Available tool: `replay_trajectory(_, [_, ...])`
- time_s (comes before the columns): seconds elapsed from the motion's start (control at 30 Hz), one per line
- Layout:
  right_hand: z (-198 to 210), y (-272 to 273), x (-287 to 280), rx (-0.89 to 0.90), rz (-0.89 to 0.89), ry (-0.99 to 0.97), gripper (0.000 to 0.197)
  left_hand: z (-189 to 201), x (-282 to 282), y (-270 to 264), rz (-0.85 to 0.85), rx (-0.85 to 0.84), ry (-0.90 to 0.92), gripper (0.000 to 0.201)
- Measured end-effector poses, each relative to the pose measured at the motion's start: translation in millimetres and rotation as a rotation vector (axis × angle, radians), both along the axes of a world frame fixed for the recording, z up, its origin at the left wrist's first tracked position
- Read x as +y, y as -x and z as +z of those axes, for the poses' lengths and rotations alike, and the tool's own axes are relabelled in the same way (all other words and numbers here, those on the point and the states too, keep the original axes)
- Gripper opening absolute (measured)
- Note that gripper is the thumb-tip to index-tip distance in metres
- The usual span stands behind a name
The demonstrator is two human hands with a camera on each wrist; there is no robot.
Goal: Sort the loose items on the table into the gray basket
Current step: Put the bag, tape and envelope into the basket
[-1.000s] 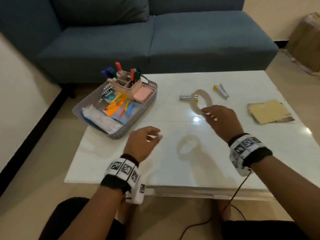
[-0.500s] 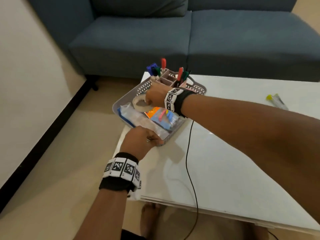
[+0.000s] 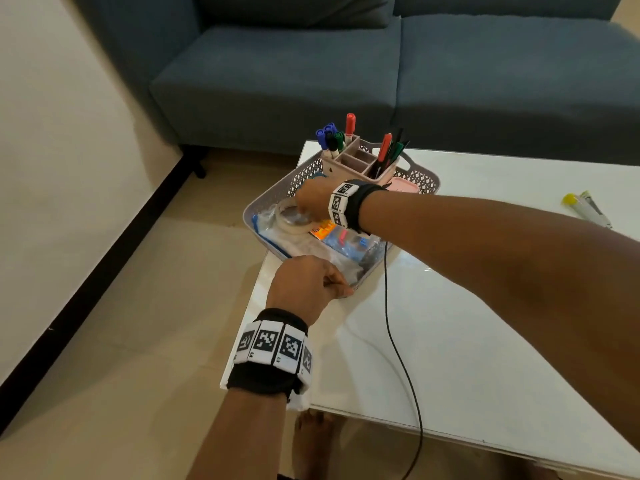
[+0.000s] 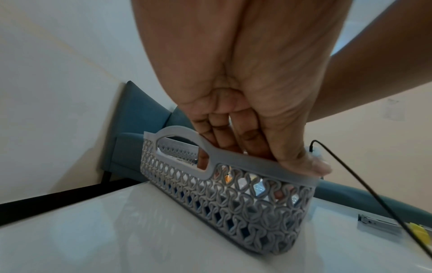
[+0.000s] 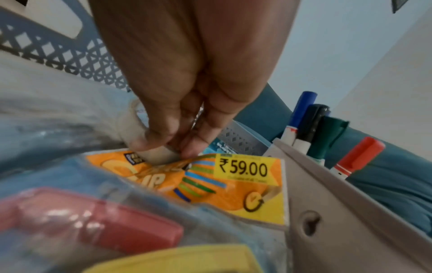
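While left hand (image 3: pixel 304 284) grips gray basket (image 3: pixel 277 188) (near rim), right hand (image 3: pixel 313 195) pinches tape roll (image 3: pixel 292 216).

My left hand (image 3: pixel 304 285) low and near, fingers curled, thumb (image 4: pixel 311 164) pressed down. My right hand (image 3: pixel 313 197) reached across, forearm extended, fingertips (image 5: pixel 149 142) pinched together, pointing down.

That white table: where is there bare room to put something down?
The white table lies bare from the black cable rightwards, below the yellow-capped pens. The gray basket is crowded: marker organizer, packets, the tape roll gripped by the right hand, and the left hand on its rim.
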State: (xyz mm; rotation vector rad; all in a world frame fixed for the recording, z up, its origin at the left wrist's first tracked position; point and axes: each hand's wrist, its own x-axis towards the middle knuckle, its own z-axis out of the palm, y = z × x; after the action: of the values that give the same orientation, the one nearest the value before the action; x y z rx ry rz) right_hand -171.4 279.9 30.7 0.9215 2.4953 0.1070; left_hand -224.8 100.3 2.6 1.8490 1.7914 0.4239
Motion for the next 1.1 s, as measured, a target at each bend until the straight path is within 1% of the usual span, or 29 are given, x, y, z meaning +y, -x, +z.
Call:
replay_trajectory(0.03, [-0.1, -3.8, 4.4, 0.072, 0.005, -0.011, 0.014, -0.3, -0.1, -0.2, -0.005, -0.009, 0.002, 0.014])
replay_trajectory(0.07, [3.2, -9.3, 8.7, 0.126, 0.02, -0.015, 0.027, 0.3, -0.9, -0.5, -0.009, -0.016, 0.002, 0.016])
replay_trajectory(0.1, [11.6, -16.9, 9.8, 0.187, 0.004, 0.009, 0.034, 0.6, -1.7, -0.6, -0.008, -0.021, 0.0, 0.02])
replay_trajectory(0.13, [22.5, -26.9, 8.3, 0.264, -0.021, 0.027, 0.036, 1.2, -2.6, -1.4, -0.006, -0.031, -0.008, 0.026])
replay_trajectory(0.2, [46.8, -51.7, 1.4, 0.412, -0.073, 0.024, 0.032, 4.1, -4.1, -2.6, -0.003, -0.064, -0.045, 0.032])
replay_trajectory(0.27, [66.9, -86.0, -15.3, 0.536, -0.121, 0.019, 0.026, 10.9, -5.7, -8.1, 0.002, -0.08, -0.104, 0.029])
replay_trajectory(0.33, [76.3, -128.2, -41.2, 0.6, -0.178, 0.008, 0.025, 19.3, -7.1, -19.0, 0.016, -0.079, -0.197, 0.023])
replay_trajectory(0.4, [75.2, -177.6, -69.4, 0.678, -0.266, -0.009, 0.023, 25.9, -7.3, -38.6, 0.018, -0.102, -0.292, 0.02])
replay_trajectory(0.47, [67.4, -235.8, -101.1, 0.739, -0.365, -0.036, 0.021, 24.6, -5.3, -71.6, -0.015, -0.125, -0.318, 0.02])
replay_trajectory(0.53, [49.9, -296.5, -129.0, 0.794, -0.487, -0.068, 0.019, 13.3, -2.5, -111.2, -0.091, -0.114, -0.259, 0.022])
replay_trajectory(0.6, [29.9, -362.7, -152.6, 0.834, -0.659, -0.116, 0.017, -3.4, -4.5, -160.9, -0.227, -0.046, -0.157, 0.035])
replay_trajectory(0.67, [10.4, -424.5, -164.7, 0.796, -0.827, -0.2, 0.021, -21.7, -12.3, -205.5, -0.367, 0.008, -0.007, 0.055])
replay_trajectory(0.73, [-7.4, -477.8, -168.0, 0.652, -0.979, -0.259, 0.034, -37.9, -18.1, -239.7, -0.486, 0.092, 0.097, 0.067])
replay_trajectory(0.8, [-22.2, -518.7, -166.8, 0.506, -1.092, -0.261, 0.048, -47.5, -19.6, -261.7, -0.558, 0.182, 0.132, 0.072])
replay_trajectory(0.87, [-37.8, -552.4, -157.8, 0.412, -1.171, -0.225, 0.055, -50.6, -16.9, -269.4, -0.548, 0.202, 0.144, 0.072])
replay_trajectory(0.93, [-50.8, -588.5, -140.6, 0.432, -1.269, -0.254, 0.047, -53.5, -11.9, -270.6, -0.53, 0.207, 0.144, 0.073])
replay_trajectory(1.0, [-54.4, -618.4, -124.6, 0.513, -1.451, -0.374, 0.039, -55.7, -8.0, -269.3, -0.545, 0.242, 0.133, 0.075])
replay_trajectory(1.03, [-55.1, -629.5, -118.7, 0.549, -1.547, -0.427, 0.04, -56.3, -6.7, -268.8, -0.55, 0.256, 0.128, 0.076])
replay_trajectory(1.07, [-55.5, -637.3, -114.0, 0.571, -1.621, -0.414, 0.049, -57.2, -6.2, -268.9, -0.547, 0.267, 0.123, 0.078])
replay_trajectory(1.1, [-54.7, -640.9, -110.6, 0.565, -1.647, -0.347, 0.058, -57.0, -5.6, -268.1, -0.538, 0.271, 0.116, 0.078])
